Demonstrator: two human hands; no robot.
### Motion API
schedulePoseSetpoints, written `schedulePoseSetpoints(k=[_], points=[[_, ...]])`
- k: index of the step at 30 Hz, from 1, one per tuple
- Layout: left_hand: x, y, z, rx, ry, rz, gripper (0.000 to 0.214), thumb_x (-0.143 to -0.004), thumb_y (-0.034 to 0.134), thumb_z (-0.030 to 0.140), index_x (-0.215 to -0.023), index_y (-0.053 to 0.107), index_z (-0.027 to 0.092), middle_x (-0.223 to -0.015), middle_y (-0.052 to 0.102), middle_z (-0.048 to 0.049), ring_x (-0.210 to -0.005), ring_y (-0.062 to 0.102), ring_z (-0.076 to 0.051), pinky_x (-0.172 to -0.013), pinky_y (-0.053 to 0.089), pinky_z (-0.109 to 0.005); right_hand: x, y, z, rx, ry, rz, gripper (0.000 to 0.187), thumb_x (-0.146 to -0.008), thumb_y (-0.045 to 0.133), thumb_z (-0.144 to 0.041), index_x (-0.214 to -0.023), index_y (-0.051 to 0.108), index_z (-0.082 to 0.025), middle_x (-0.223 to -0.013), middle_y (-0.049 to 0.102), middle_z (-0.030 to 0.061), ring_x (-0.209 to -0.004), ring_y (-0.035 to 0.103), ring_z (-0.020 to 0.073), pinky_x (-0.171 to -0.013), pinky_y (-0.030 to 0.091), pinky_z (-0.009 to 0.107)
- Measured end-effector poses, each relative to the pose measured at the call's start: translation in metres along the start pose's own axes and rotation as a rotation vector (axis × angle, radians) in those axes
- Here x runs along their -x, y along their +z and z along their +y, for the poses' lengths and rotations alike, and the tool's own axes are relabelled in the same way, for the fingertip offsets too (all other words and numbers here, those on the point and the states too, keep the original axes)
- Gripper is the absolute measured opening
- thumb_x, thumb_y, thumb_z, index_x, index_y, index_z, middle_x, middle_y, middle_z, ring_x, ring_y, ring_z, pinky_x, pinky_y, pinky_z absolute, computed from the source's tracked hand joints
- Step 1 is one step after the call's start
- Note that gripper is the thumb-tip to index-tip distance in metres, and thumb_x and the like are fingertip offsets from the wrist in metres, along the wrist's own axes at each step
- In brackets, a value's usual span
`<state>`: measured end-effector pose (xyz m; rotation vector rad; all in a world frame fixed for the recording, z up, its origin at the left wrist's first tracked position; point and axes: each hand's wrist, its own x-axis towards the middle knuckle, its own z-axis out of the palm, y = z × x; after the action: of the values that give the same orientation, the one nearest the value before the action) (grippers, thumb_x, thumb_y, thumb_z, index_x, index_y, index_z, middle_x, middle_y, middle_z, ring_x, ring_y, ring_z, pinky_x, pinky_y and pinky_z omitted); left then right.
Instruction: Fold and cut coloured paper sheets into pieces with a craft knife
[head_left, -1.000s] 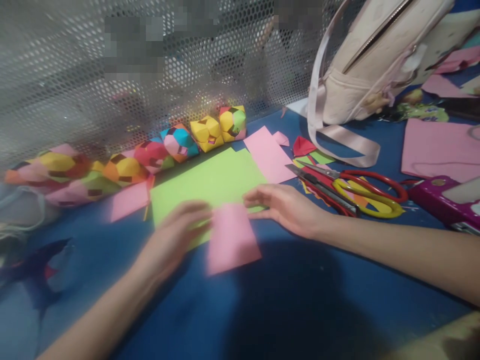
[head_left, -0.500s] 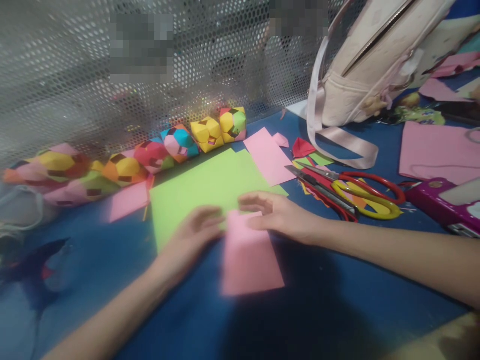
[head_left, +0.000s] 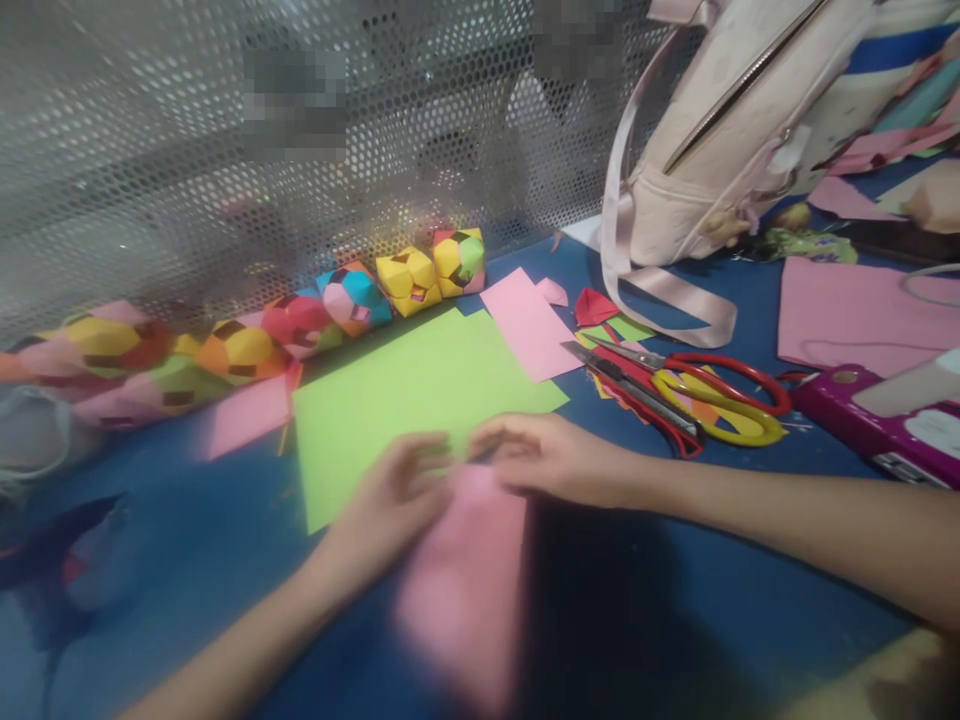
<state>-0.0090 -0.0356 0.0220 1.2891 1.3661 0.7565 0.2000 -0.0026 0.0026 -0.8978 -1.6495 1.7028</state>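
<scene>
In the head view a strip of pink paper (head_left: 472, 570) hangs from my fingers over the blue table, its lower part smeared by motion. My right hand (head_left: 551, 455) pinches its top edge between thumb and curled fingers. At the top left corner, my left hand (head_left: 405, 490) has its thumb and bent fingers closed on the same paper; its fingertips are slightly blurred. Just beyond both hands lies a large lime green sheet (head_left: 397, 390), with another pink sheet (head_left: 531, 325) overlapping its right side.
Folded paper balls (head_left: 300, 325) line the perforated metal panel (head_left: 420, 130). To the right lie scissors (head_left: 727, 405), a utility knife (head_left: 645, 395), paper scraps and a purple tool (head_left: 862, 415). Behind them stands a cream bag (head_left: 697, 180) with a trailing strap. A dark blurred object (head_left: 56, 570) is at left.
The pink paper has swung down and to the left, its lower end now nearer me. My left thumb has moved onto its corner. The whole view has shifted slightly.
</scene>
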Motion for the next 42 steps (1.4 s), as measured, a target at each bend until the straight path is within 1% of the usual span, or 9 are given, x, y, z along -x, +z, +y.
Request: schedulePoseSetpoints(k=[3,6,10,13,17,21,27,33,42], points=[[0.002,0.004,-0.007,-0.079,0.058,0.006,0.044,-0.069,0.069,0.02,-0.111,0.057,0.022,-0.123,0.06,-0.0105,-0.114,0.057,-0.026,-0.095,0.047,-0.042,0.004,-0.003,-0.008,0.032,0.063,0.017,0.025,-0.087,0.05,-0.025,-0.107,0.061,-0.015,-0.102,0.07,0.009,-0.071,0.063,0.0121,-0.067,0.053,0.029],[0.005,0.008,-0.016,-0.184,0.196,0.019,0.037,-0.072,0.066,0.019,-0.108,0.059,0.024,-0.132,0.054,-0.0099,-0.122,0.052,-0.026,-0.1,0.044,-0.042,0.009,-0.002,-0.009,0.182,0.029,-0.059,0.043,-0.083,0.059,-0.032,-0.122,0.054,-0.014,-0.113,0.067,0.0134,-0.082,0.065,0.0174,-0.068,0.054,0.031],[0.008,0.011,-0.02,-0.264,0.289,0.014,0.033,-0.075,0.066,0.019,-0.107,0.062,0.025,-0.135,0.051,-0.0097,-0.128,0.048,-0.027,-0.099,0.044,-0.041,0.019,0.004,-0.01,0.444,-0.134,-0.126,0.063,-0.077,0.06,-0.011,-0.137,0.044,-0.016,-0.133,0.057,0.0147,-0.11,0.06,0.0223,-0.088,0.052,0.035],[0.009,0.009,-0.018,-0.184,0.314,0.119,0.034,-0.078,0.066,0.023,-0.111,0.06,0.026,-0.138,0.049,-0.009,-0.131,0.045,-0.026,-0.106,0.039,-0.04,0.023,0.007,-0.012,0.465,-0.176,-0.114,0.063,-0.078,0.052,-0.005,-0.14,0.042,-0.015,-0.131,0.058,0.0143,-0.101,0.062,0.0187,-0.088,0.052,0.033],[0.006,0.003,-0.013,0.059,0.263,0.271,0.035,-0.081,0.066,0.038,-0.113,0.058,0.026,-0.132,0.056,-0.0066,-0.125,0.05,-0.025,-0.105,0.04,-0.038,0.016,0.003,-0.013,0.289,-0.18,0.068,0.056,-0.081,0.053,-0.012,-0.136,0.044,-0.017,-0.128,0.059,0.0129,-0.096,0.062,0.0167,-0.083,0.055,0.033],[-0.002,0.002,-0.015,0.381,0.162,0.261,0.045,-0.074,0.07,0.053,-0.106,0.063,0.022,-0.107,0.068,-0.0063,-0.1,0.063,-0.025,-0.084,0.051,-0.036,0.002,-0.007,-0.005,0.048,-0.282,0.313,0.047,-0.077,0.061,-0.018,-0.124,0.051,-0.019,-0.115,0.064,0.009,-0.101,0.062,0.0159,-0.091,0.053,0.033],[-0.006,-0.004,-0.021,0.046,0.096,0.241,0.028,-0.076,0.069,0.045,-0.075,0.069,0.018,-0.072,0.068,-0.0045,-0.074,0.064,-0.022,-0.069,0.05,-0.032,-0.007,-0.01,0.005,0.036,-0.289,0.412,0.034,-0.073,0.064,-0.02,-0.106,0.061,-0.019,-0.101,0.069,0.0052,-0.096,0.066,0.016,-0.089,0.053,0.032],[-0.006,-0.006,-0.005,-0.22,0.384,0.366,0.023,-0.081,0.061,0.038,-0.094,0.068,0.021,-0.099,0.07,-0.0057,-0.097,0.064,-0.024,-0.088,0.049,-0.037,-0.007,-0.004,0.005,0.244,-0.307,0.365,0.018,-0.084,0.055,-0.025,-0.096,0.067,-0.019,-0.098,0.073,0.005,-0.094,0.068,0.0183,-0.086,0.054,0.034],[-0.024,0.003,-0.02,0.05,0.305,0.237,0.042,-0.082,0.061,0.037,-0.119,0.046,0.022,-0.134,0.053,-0.012,-0.124,0.053,-0.028,-0.106,0.04,-0.048,-0.017,0.005,0.022,0.212,-0.16,0.296,0.043,-0.085,0.054,-0.022,-0.127,0.054,-0.022,-0.136,0.058,0.0086,-0.128,0.052,0.0221,-0.107,0.043,0.041]])
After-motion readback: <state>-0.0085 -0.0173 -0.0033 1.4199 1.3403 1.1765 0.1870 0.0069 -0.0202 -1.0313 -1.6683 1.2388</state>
